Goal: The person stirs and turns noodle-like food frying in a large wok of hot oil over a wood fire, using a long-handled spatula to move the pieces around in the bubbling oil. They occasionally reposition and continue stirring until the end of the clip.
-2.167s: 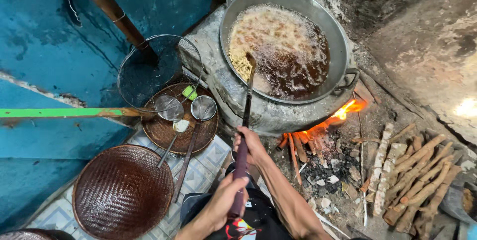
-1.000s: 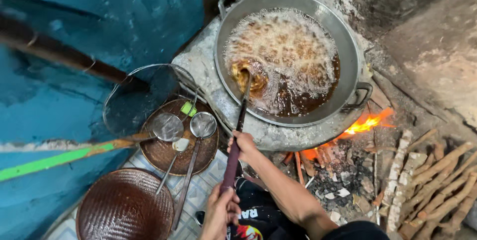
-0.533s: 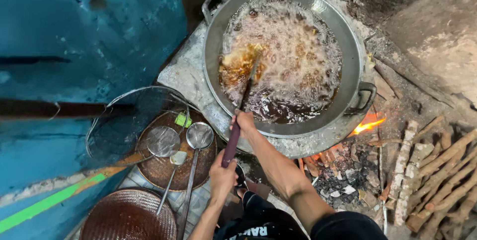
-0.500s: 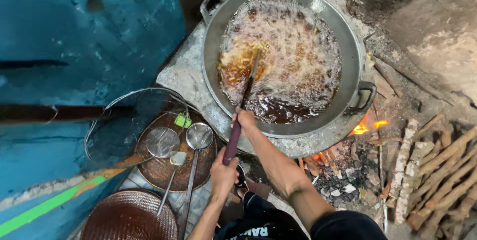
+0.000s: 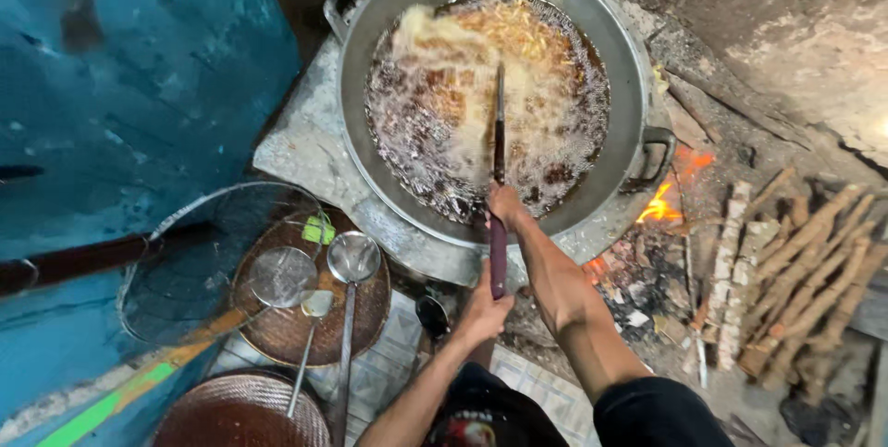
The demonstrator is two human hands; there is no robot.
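Nearest the camera, the left hand (image 5: 483, 314) wraps its fingers tight around the lower end of a long-handled stirring tool (image 5: 498, 190), whose grip there looks reddish and whose shaft runs straight up the view. A little farther along the same shaft, the right hand (image 5: 507, 207) has its fingers clamped on the handle just at the near rim of the wok (image 5: 638, 86). Left of the hands, a round woven tray (image 5: 365, 313) carries a small mesh skimmer (image 5: 282, 276), a metal ladle (image 5: 354, 257) with its long handle pointing back toward the person, and a small green packet (image 5: 318, 230). A second woven basket (image 5: 242, 415) shows at the bottom edge, and a large wire strainer (image 5: 199, 253) with a dark wooden handle lies partly under the tray, against the blue surface (image 5: 120, 86). Beyond the right hand, the tool's dark far end reaches into the middle of the wok, which is wide, grey, two-handled and full of dark, foaming oil (image 5: 435, 133) with golden fried strands (image 5: 518, 36) gathered toward its far side. The wok sits in a grey masonry stove (image 5: 305, 146). To the right, flames (image 5: 661, 207) show under the wok's handle, with ash just below them and a row of split firewood (image 5: 795, 262) lying on the ground farther right.
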